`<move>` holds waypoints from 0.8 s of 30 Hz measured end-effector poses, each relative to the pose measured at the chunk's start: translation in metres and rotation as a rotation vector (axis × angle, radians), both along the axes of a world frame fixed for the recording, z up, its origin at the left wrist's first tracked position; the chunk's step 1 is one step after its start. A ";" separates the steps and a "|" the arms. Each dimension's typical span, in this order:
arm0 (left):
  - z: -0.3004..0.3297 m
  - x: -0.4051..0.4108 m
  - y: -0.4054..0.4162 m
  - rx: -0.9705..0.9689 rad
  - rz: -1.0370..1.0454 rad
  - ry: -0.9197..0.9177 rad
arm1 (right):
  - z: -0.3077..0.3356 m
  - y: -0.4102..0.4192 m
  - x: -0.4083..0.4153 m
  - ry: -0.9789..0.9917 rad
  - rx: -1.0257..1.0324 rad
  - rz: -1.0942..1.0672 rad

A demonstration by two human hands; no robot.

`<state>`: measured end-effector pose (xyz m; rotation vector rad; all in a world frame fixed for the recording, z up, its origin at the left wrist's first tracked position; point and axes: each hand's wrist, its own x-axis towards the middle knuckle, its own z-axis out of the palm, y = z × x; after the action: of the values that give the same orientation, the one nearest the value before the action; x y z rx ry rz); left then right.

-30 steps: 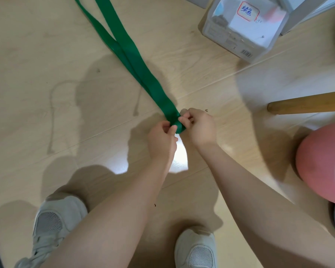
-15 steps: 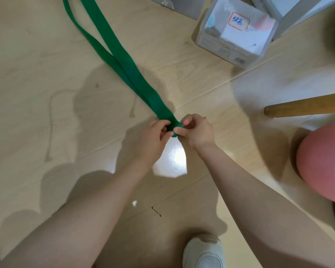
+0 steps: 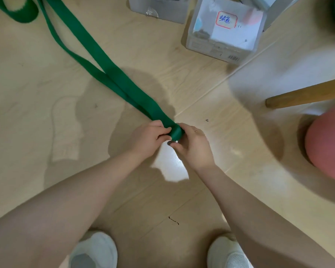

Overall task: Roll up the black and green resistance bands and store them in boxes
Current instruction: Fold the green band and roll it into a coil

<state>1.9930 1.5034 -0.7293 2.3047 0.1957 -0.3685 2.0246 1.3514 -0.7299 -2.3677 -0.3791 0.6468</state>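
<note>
- At centre frame I see both hands meeting on the near end of a long, flat green rubber resistance band (image 3: 97,53), where a small tight roll (image 3: 176,133) has formed.
- The left hand (image 3: 148,140) has its fingers curled in, fingertips pinching the left side of the roll.
- The right hand (image 3: 194,147) cups the roll's right side, fingers bent round it and thumb tucked under; a thin ring (image 3: 197,130) shows on one finger.
- From the roll, the band runs as two flat strips, lying on the pale wooden floor (image 3: 46,93), diagonally toward the upper left of the frame, where its far loop curves round in the corner.
- A clear plastic box (image 3: 223,29) with a red-bordered handwritten label (image 3: 226,19) stands at upper centre-right, well apart from the hands; a second grey box (image 3: 159,8) sits just left of it, cut by the top edge.
- A round wooden leg (image 3: 306,93) enters from the right edge, and a pink ball (image 3: 329,144) rests below it.
- Two white trainers (image 3: 94,250) stand at the bottom edge, between the forearms.
- I cannot find the black band in this view.
</note>
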 end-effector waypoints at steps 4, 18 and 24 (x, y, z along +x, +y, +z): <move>0.003 0.010 0.017 0.067 -0.061 0.064 | -0.001 0.029 -0.002 -0.137 -0.103 -0.014; 0.028 -0.004 -0.004 -0.057 0.086 -0.062 | 0.046 0.016 -0.001 -0.112 -0.043 -0.028; 0.104 -0.002 -0.028 -0.390 0.051 -0.053 | 0.133 -0.030 0.016 -0.100 -0.013 0.154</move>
<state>1.9909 1.4749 -0.6249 1.9196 0.1410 -0.2899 2.0409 1.3211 -0.5965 -2.4059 -0.6076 0.6030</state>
